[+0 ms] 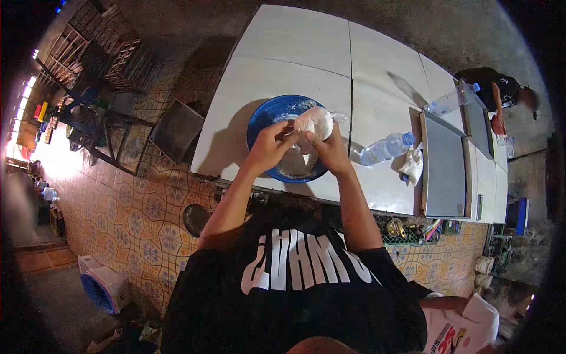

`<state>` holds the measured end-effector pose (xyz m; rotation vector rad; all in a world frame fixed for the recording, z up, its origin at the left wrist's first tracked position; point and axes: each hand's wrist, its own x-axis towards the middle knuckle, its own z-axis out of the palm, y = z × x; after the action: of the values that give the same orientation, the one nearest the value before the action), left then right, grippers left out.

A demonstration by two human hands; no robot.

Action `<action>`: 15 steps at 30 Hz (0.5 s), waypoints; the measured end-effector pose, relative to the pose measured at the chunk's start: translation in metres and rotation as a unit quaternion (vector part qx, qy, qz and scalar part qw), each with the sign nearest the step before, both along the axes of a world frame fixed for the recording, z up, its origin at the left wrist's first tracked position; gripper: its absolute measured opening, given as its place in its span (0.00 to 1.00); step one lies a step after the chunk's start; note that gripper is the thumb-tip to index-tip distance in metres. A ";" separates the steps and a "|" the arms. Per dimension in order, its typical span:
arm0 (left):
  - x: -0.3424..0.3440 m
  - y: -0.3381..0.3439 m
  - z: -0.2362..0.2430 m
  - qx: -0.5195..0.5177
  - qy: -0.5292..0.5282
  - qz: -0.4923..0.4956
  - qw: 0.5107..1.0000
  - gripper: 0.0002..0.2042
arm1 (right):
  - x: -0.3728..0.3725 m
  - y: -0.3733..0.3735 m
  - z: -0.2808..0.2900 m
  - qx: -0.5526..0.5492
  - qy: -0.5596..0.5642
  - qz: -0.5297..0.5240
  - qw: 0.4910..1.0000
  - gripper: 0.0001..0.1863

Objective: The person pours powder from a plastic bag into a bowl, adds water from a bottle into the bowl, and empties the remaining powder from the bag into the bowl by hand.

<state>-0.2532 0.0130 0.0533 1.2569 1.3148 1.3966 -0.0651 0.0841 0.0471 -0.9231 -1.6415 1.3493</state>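
Observation:
Over a round blue basin (257, 118) on the white table, a clear plastic bag of white powder (315, 122) is held between my two hands. My left hand (270, 146) pinches the bag's left side, fingers closed. On the other side, my right hand (331, 148) grips the bag with its thumb across the front. White powder (298, 164) covers the basin's bottom and clings to its inner wall. A thin flap of the bag hangs below my fingers. Some of my fingertips are hidden behind the bag.
To the right stand a clear water bottle with a blue cap (386, 148), a small white bag (411, 166) and a framed grey tray (445, 171). Another bottle (451, 101) lies farther off. A person (492, 88) works at the far right end; another person's white sleeve (466, 324) shows lower right.

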 end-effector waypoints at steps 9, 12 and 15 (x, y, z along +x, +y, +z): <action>-0.003 -0.002 0.024 -0.076 0.218 -0.036 0.972 0.15 | 0.001 0.002 0.002 0.028 -0.068 0.010 0.997 0.42; -0.009 -0.002 0.007 -0.079 0.252 -0.019 0.964 0.13 | -0.004 -0.003 0.005 0.078 -0.114 -0.010 0.990 0.36; -0.006 0.000 -0.005 0.011 0.265 0.008 0.964 0.13 | -0.005 -0.005 0.012 0.077 -0.130 0.003 0.988 0.30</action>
<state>-0.2593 0.0126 0.0483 1.7135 1.6650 1.1230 -0.0705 0.0794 0.0592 -1.0352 -1.9171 1.1225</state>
